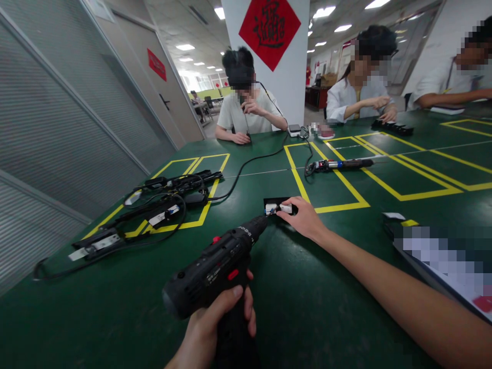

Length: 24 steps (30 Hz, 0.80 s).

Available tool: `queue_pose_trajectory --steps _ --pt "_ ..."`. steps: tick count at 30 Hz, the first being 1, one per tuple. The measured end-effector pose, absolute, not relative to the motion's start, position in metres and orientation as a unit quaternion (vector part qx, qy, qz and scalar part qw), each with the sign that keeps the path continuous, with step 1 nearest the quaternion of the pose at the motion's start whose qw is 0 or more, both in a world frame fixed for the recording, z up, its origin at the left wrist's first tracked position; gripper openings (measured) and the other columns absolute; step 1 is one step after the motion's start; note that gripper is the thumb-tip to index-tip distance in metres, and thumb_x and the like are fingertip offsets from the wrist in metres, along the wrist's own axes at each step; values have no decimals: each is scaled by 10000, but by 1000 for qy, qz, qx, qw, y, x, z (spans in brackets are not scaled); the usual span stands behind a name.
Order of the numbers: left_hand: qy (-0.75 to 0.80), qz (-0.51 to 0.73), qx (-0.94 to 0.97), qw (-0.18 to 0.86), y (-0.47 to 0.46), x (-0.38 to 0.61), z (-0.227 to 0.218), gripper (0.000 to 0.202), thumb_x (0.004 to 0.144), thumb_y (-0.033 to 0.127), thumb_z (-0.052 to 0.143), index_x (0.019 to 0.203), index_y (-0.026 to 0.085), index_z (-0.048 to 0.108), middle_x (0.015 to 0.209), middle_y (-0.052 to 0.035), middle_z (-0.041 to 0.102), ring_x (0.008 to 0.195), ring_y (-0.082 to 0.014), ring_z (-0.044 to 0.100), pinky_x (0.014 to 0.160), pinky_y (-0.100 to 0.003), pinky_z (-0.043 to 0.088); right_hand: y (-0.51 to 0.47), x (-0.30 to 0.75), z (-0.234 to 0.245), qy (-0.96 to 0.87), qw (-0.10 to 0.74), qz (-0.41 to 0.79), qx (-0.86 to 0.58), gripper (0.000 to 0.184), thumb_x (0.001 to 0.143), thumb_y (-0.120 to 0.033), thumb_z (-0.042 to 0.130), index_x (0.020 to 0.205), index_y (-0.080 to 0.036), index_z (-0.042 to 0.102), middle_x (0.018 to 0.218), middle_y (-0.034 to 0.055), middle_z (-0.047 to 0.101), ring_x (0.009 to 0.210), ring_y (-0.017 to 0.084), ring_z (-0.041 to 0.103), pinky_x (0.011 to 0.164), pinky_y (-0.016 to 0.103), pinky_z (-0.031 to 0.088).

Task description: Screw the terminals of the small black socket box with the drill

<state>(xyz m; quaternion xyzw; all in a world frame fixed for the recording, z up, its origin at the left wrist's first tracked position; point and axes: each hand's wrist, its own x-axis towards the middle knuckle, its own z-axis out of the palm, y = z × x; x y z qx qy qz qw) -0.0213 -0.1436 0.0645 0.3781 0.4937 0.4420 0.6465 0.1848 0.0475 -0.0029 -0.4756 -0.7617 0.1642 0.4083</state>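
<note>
My left hand (219,320) is wrapped round the handle of a black cordless drill (215,269) with red buttons. The drill tilts up and away, its chuck pointing at a small black case (280,200) with white and blue parts inside. My right hand (303,218) reaches in from the right, thumb and fingers closed on the near right edge of this case. The drill's tip is beside the case, close to my right fingertips. Whether the bit touches a screw is too small to tell.
On the green table (326,287), black cabled devices (154,210) lie at left. A cabled, pen-shaped electric screwdriver (342,164) lies across yellow tape. At right is a dark tray (403,251) with blurred contents. Several people sit opposite, one person (251,102) holding a thin tool.
</note>
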Motion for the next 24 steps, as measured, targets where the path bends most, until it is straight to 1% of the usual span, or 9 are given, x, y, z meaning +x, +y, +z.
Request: queue_pose_trajectory --steps 9,16,24 --pt "491 436 370 657 -144 -20 65 263 871 350 447 1018 138 495 628 -9 554 524 -185 575 584 -342 438 49 184 -7 -759 413 160 -476 237 791 -384 662 961 -219 662 958 59 636 879 206 596 790 371 454" --pt "502 438 380 641 -144 -19 68 286 857 357 472 1010 121 524 617 -11 556 515 -186 576 584 -347 448 48 183 -5 -760 412 159 -477 232 787 -386 665 950 -222 664 948 60 637 882 212 595 792 371 453" --pt "491 442 377 650 -143 -22 61 299 866 344 455 1052 119 520 627 -16 560 516 -188 580 570 -340 441 48 184 -4 -760 412 162 -476 228 791 -387 659 952 -225 663 954 59 634 880 207 593 786 365 450"
